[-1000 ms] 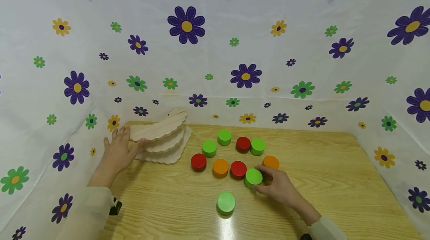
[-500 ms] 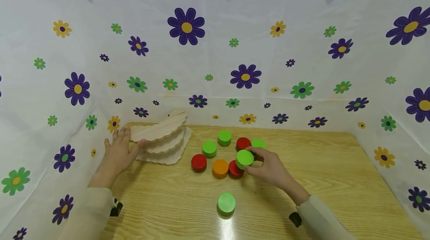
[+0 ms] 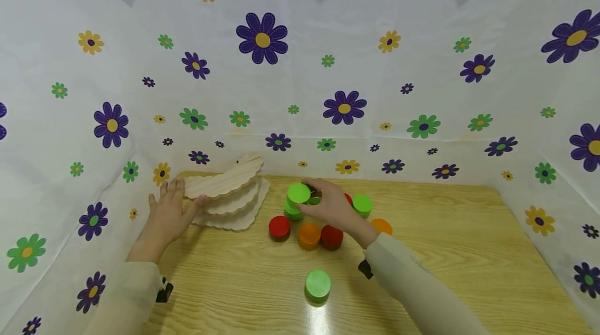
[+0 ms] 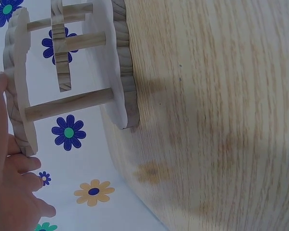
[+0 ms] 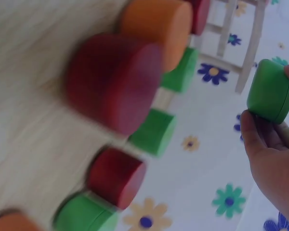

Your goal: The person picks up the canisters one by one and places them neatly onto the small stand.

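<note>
My right hand (image 3: 335, 209) pinches a green round block (image 3: 298, 194) between thumb and fingers. In the head view this block overlaps another green block (image 3: 294, 213). The right wrist view shows the held block (image 5: 268, 90) raised, apart from the other blocks. At the left, my left hand (image 3: 166, 220) touches the edge of a wooden tiered stand (image 3: 227, 181) with scalloped plates, fingers spread. Seen from the left wrist, thumb and fingers lie against the upper plate's edge (image 4: 18, 91), and dowels join the plates.
On the wooden table (image 3: 445, 251) stand several loose blocks: red (image 3: 279, 227), orange (image 3: 309, 236), another red (image 3: 332, 237), green (image 3: 362, 205) and another orange (image 3: 382, 226). A light green block (image 3: 317, 285) sits nearer the front. Flowered cloth (image 3: 290, 79) encloses the back and sides.
My right hand has lifted the green block from the right of the group and carried it left and back over the others. The left hand stays at the stand.
</note>
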`<state>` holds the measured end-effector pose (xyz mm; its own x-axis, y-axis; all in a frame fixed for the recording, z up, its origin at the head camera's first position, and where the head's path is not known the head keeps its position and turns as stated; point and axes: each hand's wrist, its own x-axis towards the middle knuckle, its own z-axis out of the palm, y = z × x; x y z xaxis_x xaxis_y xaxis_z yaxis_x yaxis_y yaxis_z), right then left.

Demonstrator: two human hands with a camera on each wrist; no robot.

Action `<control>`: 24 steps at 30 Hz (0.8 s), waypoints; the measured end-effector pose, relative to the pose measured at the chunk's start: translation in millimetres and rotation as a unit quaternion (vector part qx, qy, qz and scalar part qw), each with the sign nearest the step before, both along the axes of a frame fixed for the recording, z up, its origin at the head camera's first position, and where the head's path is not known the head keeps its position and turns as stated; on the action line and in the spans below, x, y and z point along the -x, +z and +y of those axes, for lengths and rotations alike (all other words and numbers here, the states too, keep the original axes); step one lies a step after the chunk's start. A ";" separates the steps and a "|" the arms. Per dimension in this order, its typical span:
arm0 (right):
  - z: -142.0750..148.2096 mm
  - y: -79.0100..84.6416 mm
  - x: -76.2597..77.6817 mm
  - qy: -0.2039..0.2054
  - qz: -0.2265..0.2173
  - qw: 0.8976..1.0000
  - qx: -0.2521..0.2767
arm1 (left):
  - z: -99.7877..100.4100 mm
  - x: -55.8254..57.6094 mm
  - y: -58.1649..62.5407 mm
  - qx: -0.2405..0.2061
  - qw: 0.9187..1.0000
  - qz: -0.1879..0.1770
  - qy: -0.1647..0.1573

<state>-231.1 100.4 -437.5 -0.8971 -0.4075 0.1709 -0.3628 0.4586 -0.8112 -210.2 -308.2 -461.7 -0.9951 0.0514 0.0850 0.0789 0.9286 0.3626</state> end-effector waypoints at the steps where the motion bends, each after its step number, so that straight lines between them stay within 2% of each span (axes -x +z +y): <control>1: -7.4 1.9 2.7 0.004 0.000 1.000 0.005 | 0.0 0.0 0.2 0.001 1.000 0.000 0.000; 9: -60.4 8.5 23.2 0.022 0.035 0.999 0.000 | -2.1 -0.2 1.7 0.004 1.000 0.000 0.003; 16: -93.3 16.2 34.3 0.029 0.021 0.999 0.012 | -3.3 -0.9 1.1 0.001 1.000 -0.002 0.003; 24: -121.8 21.8 40.2 0.045 0.005 0.999 0.011 | -1.7 1.3 -0.7 0.007 1.000 0.000 -0.001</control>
<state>-271.4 -21.4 -415.8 -0.8552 -0.4824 0.1897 -0.4099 0.4052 -0.8172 -211.4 -309.8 -462.4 -0.9950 0.0544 0.0836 0.0804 0.9335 0.3495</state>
